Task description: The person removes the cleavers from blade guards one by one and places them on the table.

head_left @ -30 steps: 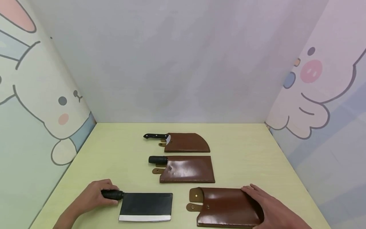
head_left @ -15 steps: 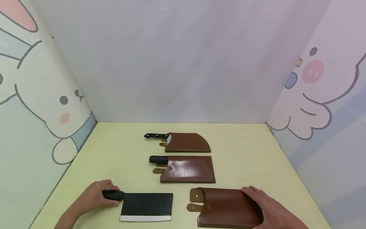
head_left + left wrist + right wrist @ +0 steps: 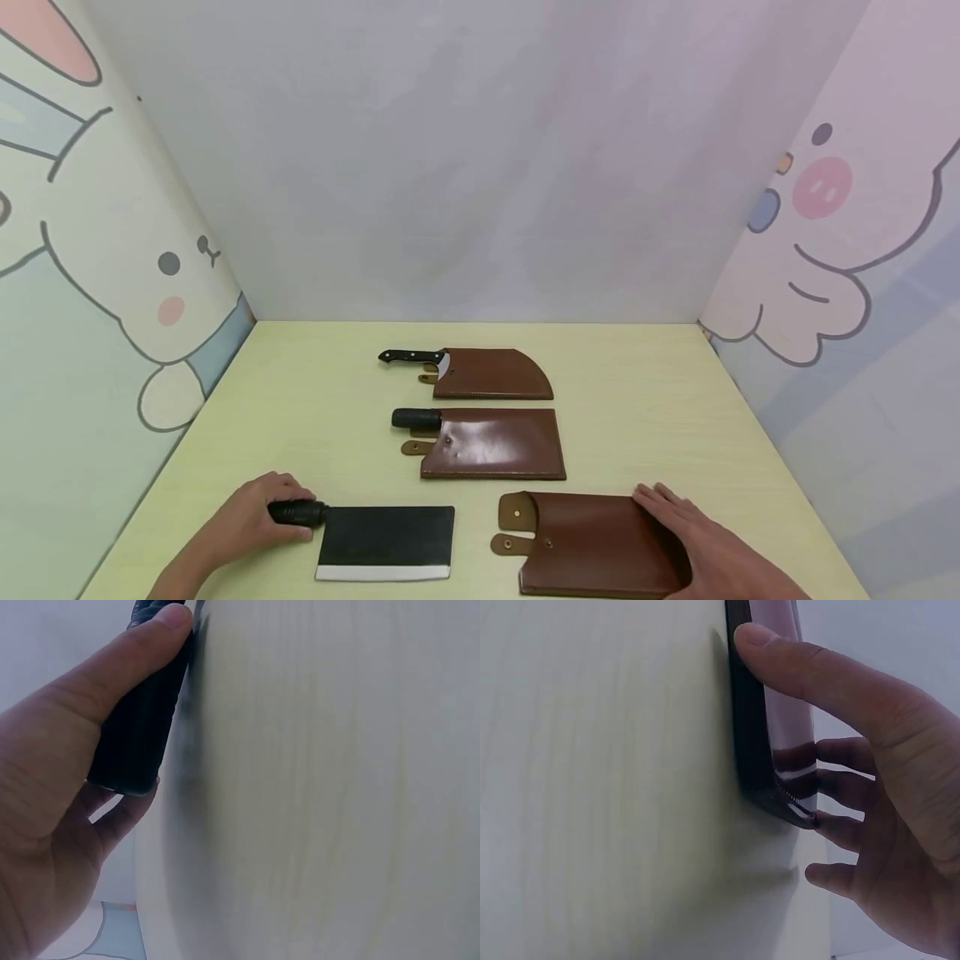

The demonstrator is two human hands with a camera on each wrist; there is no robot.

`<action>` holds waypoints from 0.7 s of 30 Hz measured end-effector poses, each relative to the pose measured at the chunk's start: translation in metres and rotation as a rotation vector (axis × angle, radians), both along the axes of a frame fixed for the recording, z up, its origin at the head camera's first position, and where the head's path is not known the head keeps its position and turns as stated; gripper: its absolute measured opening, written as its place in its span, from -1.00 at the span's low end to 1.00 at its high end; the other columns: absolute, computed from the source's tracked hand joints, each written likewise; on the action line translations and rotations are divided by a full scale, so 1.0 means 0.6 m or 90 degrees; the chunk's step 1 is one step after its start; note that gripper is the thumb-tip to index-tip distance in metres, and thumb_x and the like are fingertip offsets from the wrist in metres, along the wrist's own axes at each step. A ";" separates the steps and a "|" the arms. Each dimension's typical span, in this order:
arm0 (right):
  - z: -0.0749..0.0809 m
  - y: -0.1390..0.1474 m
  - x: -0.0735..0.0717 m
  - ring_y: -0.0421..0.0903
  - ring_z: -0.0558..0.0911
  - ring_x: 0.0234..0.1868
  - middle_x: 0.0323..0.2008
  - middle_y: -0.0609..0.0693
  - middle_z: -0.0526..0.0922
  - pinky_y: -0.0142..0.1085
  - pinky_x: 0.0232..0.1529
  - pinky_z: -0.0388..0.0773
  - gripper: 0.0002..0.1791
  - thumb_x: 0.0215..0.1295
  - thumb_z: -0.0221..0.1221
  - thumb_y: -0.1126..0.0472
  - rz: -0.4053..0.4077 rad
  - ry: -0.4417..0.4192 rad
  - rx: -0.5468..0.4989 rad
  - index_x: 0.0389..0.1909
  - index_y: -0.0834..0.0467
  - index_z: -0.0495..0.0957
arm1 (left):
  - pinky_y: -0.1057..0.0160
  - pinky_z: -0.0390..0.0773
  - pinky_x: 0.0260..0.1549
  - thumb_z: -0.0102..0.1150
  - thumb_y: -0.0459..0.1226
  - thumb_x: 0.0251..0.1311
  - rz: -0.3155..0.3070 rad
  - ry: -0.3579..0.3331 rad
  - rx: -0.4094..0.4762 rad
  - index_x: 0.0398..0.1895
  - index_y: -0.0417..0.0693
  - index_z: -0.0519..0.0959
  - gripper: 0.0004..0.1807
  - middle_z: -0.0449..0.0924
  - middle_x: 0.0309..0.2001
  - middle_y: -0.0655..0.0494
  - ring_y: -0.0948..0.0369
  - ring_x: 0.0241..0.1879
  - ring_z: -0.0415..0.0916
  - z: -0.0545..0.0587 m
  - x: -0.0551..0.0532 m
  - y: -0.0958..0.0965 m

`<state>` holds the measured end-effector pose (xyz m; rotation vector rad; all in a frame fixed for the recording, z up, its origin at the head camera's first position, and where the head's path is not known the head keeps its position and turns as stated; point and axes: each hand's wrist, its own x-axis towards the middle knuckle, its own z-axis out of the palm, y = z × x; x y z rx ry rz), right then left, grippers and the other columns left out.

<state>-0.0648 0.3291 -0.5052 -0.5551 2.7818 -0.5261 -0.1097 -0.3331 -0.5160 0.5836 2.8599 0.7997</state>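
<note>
At the front left of the table lies a cleaver (image 3: 386, 537), its dark blade flat with a pale cutting edge toward me. My left hand (image 3: 251, 517) grips its black handle (image 3: 139, 727), thumb on one side and fingers on the other. To the right of the blade is a brown leather knife sheath (image 3: 600, 546), mouth and two snap straps facing left. My right hand (image 3: 708, 542) holds the sheath's closed right end. In the right wrist view the thumb (image 3: 802, 667) presses one long edge and fingertips touch the opposite one. The little finger is apart from it.
Behind them lies a brown sheath (image 3: 498, 442) with a black-handled knife in it. Farther back is a curved sheath (image 3: 491, 373) holding a knife with a riveted black handle (image 3: 408, 356). Walls with cartoon animals enclose the pale wooden table (image 3: 637, 375) on both sides.
</note>
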 end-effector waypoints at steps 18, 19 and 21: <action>0.043 -0.025 -0.045 0.09 0.49 0.33 0.40 -0.07 0.46 0.06 -0.05 0.62 -0.07 0.07 0.41 -0.38 0.007 0.252 0.004 0.42 -0.04 0.46 | 0.17 0.56 -0.17 0.39 0.22 0.15 0.049 0.106 -0.043 0.04 0.18 0.69 -0.50 0.58 -0.15 0.45 0.32 -0.12 0.51 0.042 -0.021 0.041; 0.044 -0.028 -0.048 0.09 0.50 0.33 0.40 -0.06 0.47 0.06 -0.05 0.62 -0.08 0.07 0.42 -0.37 0.005 0.260 0.001 0.42 -0.03 0.47 | 0.17 0.56 -0.18 0.38 0.23 0.15 0.052 0.115 -0.051 0.04 0.18 0.69 -0.49 0.58 -0.15 0.44 0.30 -0.12 0.52 0.045 -0.025 0.047; 0.047 -0.034 -0.057 0.09 0.51 0.33 0.39 -0.04 0.47 0.07 -0.03 0.61 -0.10 0.08 0.43 -0.34 0.002 0.271 -0.005 0.41 -0.01 0.47 | 0.14 0.56 -0.18 0.38 0.24 0.15 0.054 0.131 -0.056 0.04 0.17 0.69 -0.48 0.59 -0.13 0.41 0.27 -0.10 0.54 0.049 -0.033 0.059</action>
